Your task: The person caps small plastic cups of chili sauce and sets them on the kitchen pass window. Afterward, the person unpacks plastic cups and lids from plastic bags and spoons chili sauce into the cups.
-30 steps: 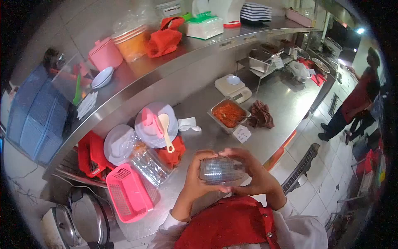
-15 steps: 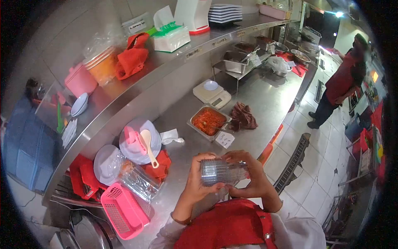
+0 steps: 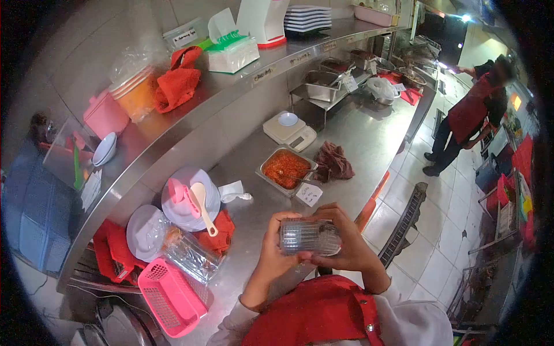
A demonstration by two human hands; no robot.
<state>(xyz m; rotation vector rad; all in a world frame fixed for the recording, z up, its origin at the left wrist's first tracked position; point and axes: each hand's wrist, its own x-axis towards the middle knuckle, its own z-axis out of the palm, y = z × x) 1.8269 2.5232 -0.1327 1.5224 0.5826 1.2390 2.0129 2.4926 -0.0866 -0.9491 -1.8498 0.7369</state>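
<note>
Between my two hands, above the front edge of the steel counter, is a clear ribbed plastic stack (image 3: pixel 303 237), apparently small cups or lids lying sideways. My left hand (image 3: pixel 273 247) is closed around its left end. At its right end, my right hand (image 3: pixel 353 249) grips it, with fingers curled over the top and the thumb below. Beyond the hands stands a metal pan of red chilli sauce (image 3: pixel 284 166) with a spoon in it. A handwritten white label (image 3: pixel 309 195) and a crumpled brown cloth (image 3: pixel 334 161) lie next to the pan.
A kitchen scale (image 3: pixel 289 131) with a small bowl stands behind the pan. Plates (image 3: pixel 203 175), a pink basket (image 3: pixel 151 288) and plastic-wrapped packs (image 3: pixel 193 256) crowd the left. A raised steel shelf (image 3: pixel 231 81) runs along the wall. In the tiled aisle is another person (image 3: pixel 470 115).
My hands have turned the clear plastic stack slightly, and its right end shows more plainly. The view has shifted a little. The person in the aisle has changed posture.
</note>
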